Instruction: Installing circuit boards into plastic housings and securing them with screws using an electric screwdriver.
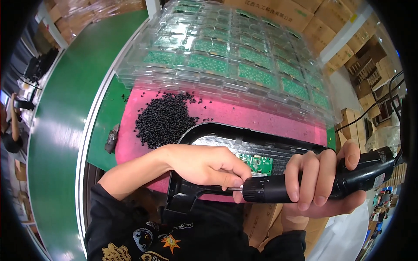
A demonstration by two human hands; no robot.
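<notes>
My right hand is wrapped round a black electric screwdriver, held nearly level and pointing left. At its metal bit, the thumb and fingers of my left hand are pinched together; what lies between them is too small to make out. Below both hands is a black plastic housing, tilted, with a shiny silvery lining. A green circuit board sits inside it, partly covered by my left hand and the screwdriver. A heap of small black screws lies just beyond my left forearm.
A pink mat covers the worktop. Stacked clear plastic trays with green boards stand at the back. A green conveyor belt runs along the left. Cardboard boxes are piled behind. The screwdriver's cable hangs at the right.
</notes>
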